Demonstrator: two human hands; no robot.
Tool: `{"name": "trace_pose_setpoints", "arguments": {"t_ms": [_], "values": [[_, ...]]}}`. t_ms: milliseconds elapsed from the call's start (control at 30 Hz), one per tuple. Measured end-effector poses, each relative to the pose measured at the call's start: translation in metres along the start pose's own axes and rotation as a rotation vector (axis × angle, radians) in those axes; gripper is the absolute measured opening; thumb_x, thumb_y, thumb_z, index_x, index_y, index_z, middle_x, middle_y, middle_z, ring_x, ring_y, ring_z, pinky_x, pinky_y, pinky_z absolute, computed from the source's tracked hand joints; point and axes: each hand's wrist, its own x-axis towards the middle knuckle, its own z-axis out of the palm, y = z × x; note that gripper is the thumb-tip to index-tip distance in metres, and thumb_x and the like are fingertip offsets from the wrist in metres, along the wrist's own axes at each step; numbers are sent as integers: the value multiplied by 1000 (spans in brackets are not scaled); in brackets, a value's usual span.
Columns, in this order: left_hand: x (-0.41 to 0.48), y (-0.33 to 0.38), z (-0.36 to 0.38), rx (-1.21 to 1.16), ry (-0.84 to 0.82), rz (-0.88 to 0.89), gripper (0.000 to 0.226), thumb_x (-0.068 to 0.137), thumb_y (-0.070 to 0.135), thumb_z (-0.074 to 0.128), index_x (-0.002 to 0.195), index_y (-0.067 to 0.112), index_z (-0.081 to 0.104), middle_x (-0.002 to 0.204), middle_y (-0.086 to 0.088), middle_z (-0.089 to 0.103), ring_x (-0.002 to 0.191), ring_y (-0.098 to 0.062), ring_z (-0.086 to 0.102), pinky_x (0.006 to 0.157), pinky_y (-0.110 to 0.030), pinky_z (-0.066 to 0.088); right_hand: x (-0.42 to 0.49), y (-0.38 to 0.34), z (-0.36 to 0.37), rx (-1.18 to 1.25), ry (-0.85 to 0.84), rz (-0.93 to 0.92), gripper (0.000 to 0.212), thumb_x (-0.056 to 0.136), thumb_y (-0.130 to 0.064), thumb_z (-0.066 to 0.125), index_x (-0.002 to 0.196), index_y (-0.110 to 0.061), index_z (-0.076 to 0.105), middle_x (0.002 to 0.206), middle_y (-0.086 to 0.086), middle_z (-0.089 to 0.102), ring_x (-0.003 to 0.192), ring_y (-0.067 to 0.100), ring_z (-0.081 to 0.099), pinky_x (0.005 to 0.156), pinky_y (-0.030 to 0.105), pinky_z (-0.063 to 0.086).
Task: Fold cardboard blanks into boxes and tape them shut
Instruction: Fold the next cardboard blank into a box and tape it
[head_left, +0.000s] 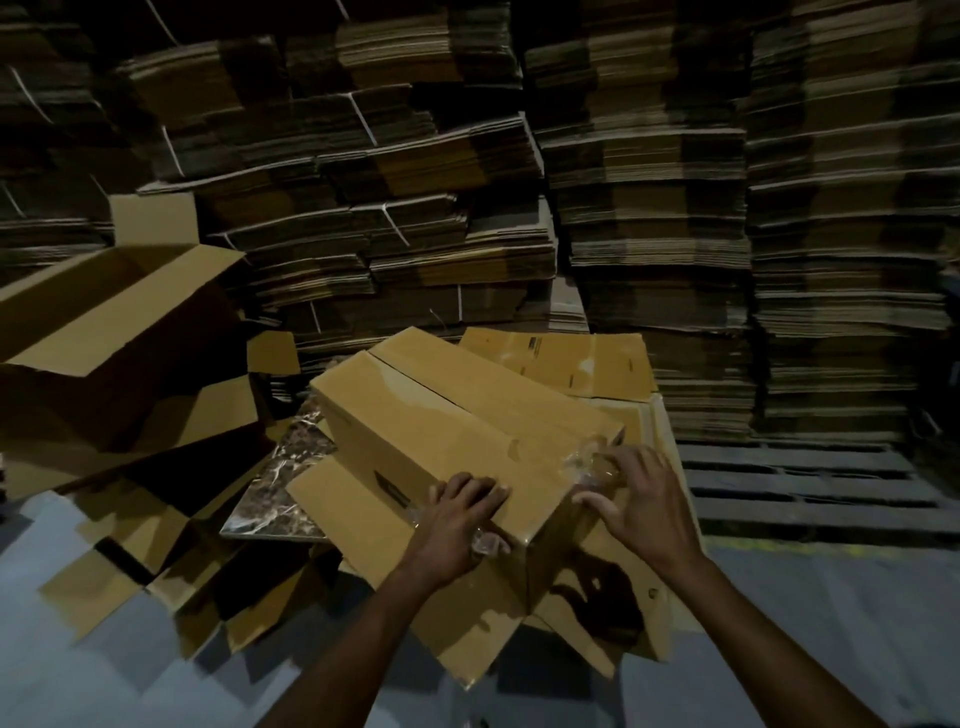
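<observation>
Tall stacks of flat brown cardboard blanks (467, 156) are walling a dim warehouse; the folded brown cardboard box (467, 415) is lying tilted on loose blanks (662, 431) at centre, top flaps closed. The left hand (462, 512) is pressing its near top edge, fingers (483, 488) flat and together, while the right hand (639, 499) is touching clear tape (597, 462) at the near right corner, fingers spread. Likely handling light, stiff, dentable, with corners and edges offering the hold; side printing (387, 486) is showing too blurred to read.

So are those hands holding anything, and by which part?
Nothing gripped, it seems. The left hand presses the box top near its edge; the right hand spreads over clear tape at the box's near end.
</observation>
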Motion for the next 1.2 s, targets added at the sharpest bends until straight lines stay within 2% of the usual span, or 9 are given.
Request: {"name": "trace_pose_setpoints", "arguments": {"t_ms": [100,200,467,600,667,800,933,1100,1200], "values": [[3,0,0,-56,14,0,68,91,67,48,145,26,52,139,0,54,124,-23,41,85,-36,29,-7,3,-6,-31,191,-177,37,82,-16,83,115,-12,68,115,7,63,108,25,59,91,42,54],[0,2,5,-102,88,-25,51,97,57,50,139,28,58,138,2,56,124,-22,44,84,-36,30,-14,2,-4,49,317,-4,29,81,-7,82,106,-11,68,115,6,59,106,27,60,87,32,49],[11,14,-2,-104,57,-23,51,84,51,73,129,28,64,133,3,58,120,-21,44,79,-41,35,-6,1,-8,-32,131,124,35,86,-16,77,119,-22,67,159,12,31,141,35,36,107,53,45],[14,16,-3,-106,36,-69,44,86,47,73,126,30,65,131,7,58,118,-19,44,80,-41,34,13,12,-32,485,410,734,18,94,-18,69,103,-33,65,109,-3,68,107,24,67,87,43,57],[14,22,-2,-103,37,-91,42,86,49,70,123,30,67,126,8,60,116,-20,46,81,-42,36,14,29,-33,372,478,765,21,90,-8,71,106,-21,66,96,-2,68,92,23,69,75,37,57],[21,38,-5,-27,82,-148,44,82,64,63,103,26,68,104,6,58,106,-20,48,82,-40,34,7,46,-9,103,179,599,40,82,-8,80,115,-21,63,110,9,66,93,26,64,71,32,52],[30,64,-10,-62,128,-205,67,83,86,41,94,24,66,96,7,51,102,-14,41,84,-38,30,13,35,7,26,-64,627,54,85,-12,79,130,-22,51,149,12,28,117,33,56,76,35,51],[37,107,-2,-77,117,-141,57,88,76,45,109,28,67,102,5,52,102,-17,44,82,-38,37,16,47,13,224,-176,878,65,77,-31,87,127,-28,46,146,13,26,131,38,36,63,33,44],[44,121,2,-90,114,-210,52,88,64,41,105,27,72,100,4,55,99,-19,49,78,-38,36,-5,69,19,250,-135,926,61,73,-42,85,123,-28,53,138,13,37,126,38,39,85,50,54]]}}
